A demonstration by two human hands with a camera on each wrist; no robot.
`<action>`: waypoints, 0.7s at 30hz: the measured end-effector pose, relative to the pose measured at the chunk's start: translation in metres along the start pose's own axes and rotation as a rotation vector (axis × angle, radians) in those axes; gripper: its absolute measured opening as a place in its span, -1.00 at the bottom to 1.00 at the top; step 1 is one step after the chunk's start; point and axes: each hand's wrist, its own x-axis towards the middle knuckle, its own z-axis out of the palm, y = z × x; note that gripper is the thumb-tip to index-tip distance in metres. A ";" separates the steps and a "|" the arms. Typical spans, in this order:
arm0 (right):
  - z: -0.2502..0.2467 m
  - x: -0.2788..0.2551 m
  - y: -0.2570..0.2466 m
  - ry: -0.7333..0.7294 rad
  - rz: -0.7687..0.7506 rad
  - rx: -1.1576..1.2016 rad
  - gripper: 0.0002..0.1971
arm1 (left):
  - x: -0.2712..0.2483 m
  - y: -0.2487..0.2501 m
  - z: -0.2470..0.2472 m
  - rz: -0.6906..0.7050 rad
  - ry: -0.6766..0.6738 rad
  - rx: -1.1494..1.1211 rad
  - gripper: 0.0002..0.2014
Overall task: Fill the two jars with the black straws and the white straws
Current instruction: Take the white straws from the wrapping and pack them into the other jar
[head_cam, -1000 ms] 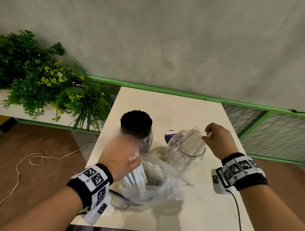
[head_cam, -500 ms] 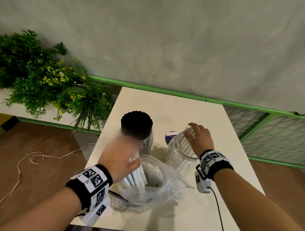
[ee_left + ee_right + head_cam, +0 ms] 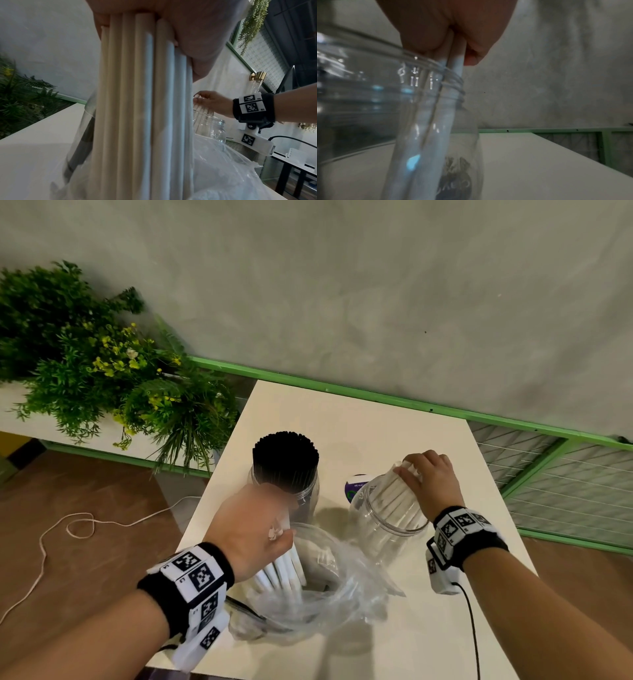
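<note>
straws are where i look first: my right hand (image 3: 430, 481) has its fingers (image 3: 407, 474) curled over the tops of the white straws in the jar (image 3: 394, 505), pinching them where they lean against the far rim of the clear jar (image 3: 383, 529). that jar is my landmark. it sits on the worktop (image 3: 359, 422) and looks tilted toward me, though i can't tell whether its base is flat. left of it and a little farther back stands the second jar (image 3: 310, 501), packed with black straws (image 3: 286, 460), so that half looks done.

nearer to me than the clear jar, my left hand (image 3: 250, 529) grips a bundle of white straws (image 3: 284, 566), fingers wrapped tight around the upper ends, lower ends down in the crumpled plastic bag (image 3: 325, 594). a small round label or lid (image 3: 354, 491) lies just behind the clear jar.

risks as i judge them: pressing on leaning straws could lever the light jar over or slide it toward the worktop's right edge. the straws already inside slant across the mouth, so a fresh bundle could jam on them and scatter. lifting the bundle may drag the bag up with it, and the bag could catch the jar.
</note>
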 end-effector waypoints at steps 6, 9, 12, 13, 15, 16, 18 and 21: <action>0.005 -0.005 -0.002 -0.113 0.102 0.148 -0.61 | 0.000 0.000 0.000 0.001 -0.004 0.005 -0.63; 0.010 -0.006 -0.004 -0.071 0.128 0.163 -0.62 | 0.000 0.000 -0.001 0.001 0.000 0.005 -0.63; 0.012 -0.006 -0.006 -0.043 0.119 0.171 -0.64 | -0.001 0.000 -0.001 0.003 -0.001 0.007 -0.63; 0.012 -0.006 -0.006 -0.055 0.124 0.179 -0.64 | -0.001 0.000 0.000 0.006 0.001 0.005 -0.63; 0.012 -0.006 -0.006 -0.097 0.148 0.194 -0.62 | -0.001 0.000 -0.001 0.007 0.002 0.003 -0.63; 0.012 -0.005 -0.006 -0.111 0.160 0.190 -0.58 | -0.001 0.000 -0.001 0.005 0.001 0.003 -0.63; 0.007 -0.003 -0.010 -0.072 0.151 0.138 -0.49 | -0.001 0.001 -0.002 0.000 0.002 -0.002 -0.63; -0.012 -0.006 -0.033 0.148 0.031 0.141 -0.44 | -0.001 0.000 -0.003 0.000 0.005 -0.012 -0.60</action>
